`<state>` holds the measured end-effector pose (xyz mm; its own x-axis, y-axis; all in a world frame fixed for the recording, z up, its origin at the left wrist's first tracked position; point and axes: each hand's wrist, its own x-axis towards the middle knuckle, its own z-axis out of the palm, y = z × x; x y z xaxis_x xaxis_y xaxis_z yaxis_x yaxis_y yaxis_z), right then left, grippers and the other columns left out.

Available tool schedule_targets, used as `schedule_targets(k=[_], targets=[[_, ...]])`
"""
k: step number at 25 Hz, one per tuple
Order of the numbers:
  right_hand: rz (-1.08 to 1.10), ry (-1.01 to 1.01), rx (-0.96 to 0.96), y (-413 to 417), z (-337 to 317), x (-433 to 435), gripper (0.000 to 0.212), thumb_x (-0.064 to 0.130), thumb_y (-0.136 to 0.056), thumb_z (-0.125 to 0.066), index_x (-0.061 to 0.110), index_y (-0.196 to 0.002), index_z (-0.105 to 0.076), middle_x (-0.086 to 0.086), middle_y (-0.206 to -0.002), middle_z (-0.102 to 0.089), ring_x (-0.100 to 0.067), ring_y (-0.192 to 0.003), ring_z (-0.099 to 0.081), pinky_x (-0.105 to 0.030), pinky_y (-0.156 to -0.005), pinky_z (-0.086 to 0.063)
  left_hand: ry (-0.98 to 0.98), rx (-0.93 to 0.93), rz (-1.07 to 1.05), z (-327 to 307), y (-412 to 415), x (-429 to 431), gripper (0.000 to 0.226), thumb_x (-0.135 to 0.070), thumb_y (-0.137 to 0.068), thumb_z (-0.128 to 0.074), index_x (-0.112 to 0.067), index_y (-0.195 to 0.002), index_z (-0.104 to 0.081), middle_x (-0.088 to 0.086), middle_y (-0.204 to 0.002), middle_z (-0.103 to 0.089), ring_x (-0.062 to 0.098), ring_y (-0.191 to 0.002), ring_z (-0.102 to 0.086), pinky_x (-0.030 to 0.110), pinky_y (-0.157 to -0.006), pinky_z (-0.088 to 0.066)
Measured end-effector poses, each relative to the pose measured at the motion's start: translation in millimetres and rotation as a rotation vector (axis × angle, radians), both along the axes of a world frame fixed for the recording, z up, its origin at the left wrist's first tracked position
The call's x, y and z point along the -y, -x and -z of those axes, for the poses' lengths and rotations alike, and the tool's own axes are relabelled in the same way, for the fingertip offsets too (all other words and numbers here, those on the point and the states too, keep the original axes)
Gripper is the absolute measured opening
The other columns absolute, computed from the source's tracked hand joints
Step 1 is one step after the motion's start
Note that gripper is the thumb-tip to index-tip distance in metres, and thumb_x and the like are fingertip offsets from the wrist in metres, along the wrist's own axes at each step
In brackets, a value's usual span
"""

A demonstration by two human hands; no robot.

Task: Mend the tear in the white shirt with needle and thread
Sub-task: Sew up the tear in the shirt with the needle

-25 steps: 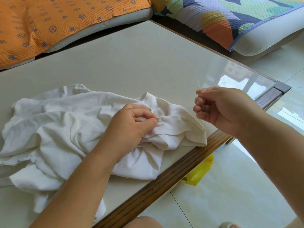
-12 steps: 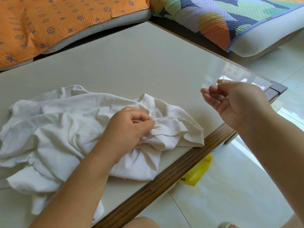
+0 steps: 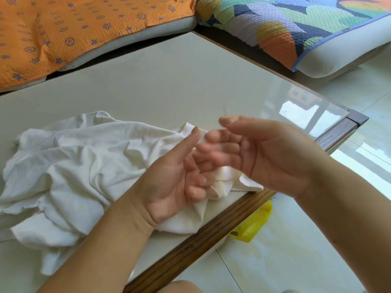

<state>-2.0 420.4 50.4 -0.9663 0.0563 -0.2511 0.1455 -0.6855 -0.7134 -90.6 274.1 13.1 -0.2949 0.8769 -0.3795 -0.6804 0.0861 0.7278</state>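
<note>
One white shirt (image 3: pixel 74 166) lies crumpled on the left and near part of the pale, wood-edged worktop (image 3: pixel 158 81), its right end reaching the worktop's near edge and passing under both hands. Behind it, at the far left, sits an orange patterned cushion (image 3: pixel 74 28).

Moving right, the left forearm comes up from the bottom edge. The left hand (image 3: pixel 175 176) is raised just over the cloth, palm turned up. Its thumb points up and away, its fingers curl loosely inward, and it holds nothing.

Just beside it, the right hand (image 3: pixel 264 153) hangs over the shirt's right end with its palm facing left, its blurred fingers reaching toward the left hand's fingers. A thin line that looks like the needle (image 3: pixel 224 107) rises just above the right thumb tip. The blur hides whether thumb and finger pinch it, so I cannot tell its grip.

Farther right, a yellow bag (image 3: pixel 254 225) lies on the tiled floor under the worktop's edge, and a multicoloured cushion (image 3: pixel 285 24) sits at the far right.
</note>
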Motion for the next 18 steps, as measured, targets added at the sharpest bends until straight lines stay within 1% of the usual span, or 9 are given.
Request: schedule_targets(k=[2,3,5,6,8,10,11,15,18], targets=[[-0.188,-0.106,0.024,-6,2,3,0.021,0.009,-0.084,-0.054,0.0,-0.103,-0.057,-0.019,-0.086,-0.07,-0.03,-0.078,-0.073,-0.03,-0.067,-0.061,-0.141,0.191,0.0,7,13,4,0.027,-0.038,-0.09,-0.065,-0.013,-0.095,-0.073,-0.002,-0.078,-0.069,0.001,-0.043,-0.046,0.002,-0.04,-0.031],[-0.2,-0.146,0.064,-7,4,1,0.021,0.01,-0.082,-0.055,0.0,-0.101,-0.058,-0.017,-0.084,-0.07,-0.027,-0.076,-0.073,-0.028,-0.065,-0.06,-0.147,0.267,-0.061,9,22,7,0.019,-0.026,-0.081,-0.078,-0.011,-0.093,-0.073,-0.001,-0.078,-0.067,0.002,-0.039,-0.046,0.003,-0.038,-0.034],[-0.106,-0.174,0.154,-7,6,-6,0.017,0.009,-0.077,-0.057,0.004,-0.094,-0.059,-0.013,-0.075,-0.067,-0.023,-0.067,-0.071,-0.024,-0.056,-0.058,-0.099,0.298,-0.153,8,32,14,0.031,-0.011,-0.063,-0.091,-0.009,-0.088,-0.073,-0.001,-0.074,-0.062,0.003,-0.036,-0.042,0.011,-0.031,-0.038],[-0.049,-0.178,0.185,-6,6,-9,0.015,0.008,-0.077,-0.057,0.005,-0.092,-0.06,-0.011,-0.071,-0.065,-0.021,-0.063,-0.069,-0.023,-0.053,-0.057,-0.07,0.261,-0.184,7,35,17,0.028,-0.012,-0.064,-0.09,-0.009,-0.085,-0.073,-0.001,-0.071,-0.059,0.003,-0.036,-0.041,0.012,-0.031,-0.038],[0.043,-0.201,0.226,-1,9,-13,0.007,0.004,-0.086,-0.056,0.005,-0.09,-0.061,-0.009,-0.066,-0.061,-0.018,-0.057,-0.066,-0.021,-0.048,-0.054,0.04,0.023,-0.247,2,34,19,0.013,-0.02,-0.076,-0.076,-0.009,-0.083,-0.073,0.0,-0.069,-0.056,0.002,-0.039,-0.039,0.012,-0.033,-0.037],[0.125,-0.38,0.261,5,15,-10,0.007,0.004,-0.093,-0.056,0.005,-0.091,-0.062,-0.007,-0.063,-0.059,-0.016,-0.051,-0.063,-0.021,-0.044,-0.048,0.156,-0.258,-0.272,1,29,17,0.015,-0.02,-0.085,-0.062,-0.008,-0.087,-0.072,0.001,-0.069,-0.055,0.004,-0.043,-0.038,0.014,-0.036,-0.036],[0.164,-0.521,0.276,8,17,-7,0.007,0.007,-0.093,-0.058,0.006,-0.09,-0.064,-0.006,-0.061,-0.06,-0.014,-0.049,-0.061,-0.021,-0.043,-0.045,0.175,-0.34,-0.267,2,27,16,0.017,-0.018,-0.09,-0.058,-0.008,-0.088,-0.072,0.002,-0.067,-0.055,0.005,-0.044,-0.039,0.015,-0.037,-0.036],[0.15,-1.081,0.231,16,25,14,0.015,0.014,-0.091,-0.057,0.022,-0.09,-0.069,0.005,-0.05,-0.06,-0.007,-0.042,-0.054,-0.019,-0.044,-0.042,0.169,-0.413,-0.231,1,25,17,0.03,-0.012,-0.098,-0.049,-0.012,-0.082,-0.075,0.002,-0.063,-0.051,0.008,-0.045,-0.037,0.017,-0.038,-0.032],[0.026,-1.361,0.178,15,31,20,0.018,0.021,-0.091,-0.056,0.032,-0.09,-0.07,0.009,-0.054,-0.057,-0.007,-0.048,-0.055,-0.024,-0.056,-0.049,0.166,-0.393,-0.252,1,27,16,0.02,-0.016,-0.088,-0.057,-0.01,-0.081,-0.074,0.001,-0.061,-0.048,0.007,-0.045,-0.033,0.016,-0.036,-0.03]])
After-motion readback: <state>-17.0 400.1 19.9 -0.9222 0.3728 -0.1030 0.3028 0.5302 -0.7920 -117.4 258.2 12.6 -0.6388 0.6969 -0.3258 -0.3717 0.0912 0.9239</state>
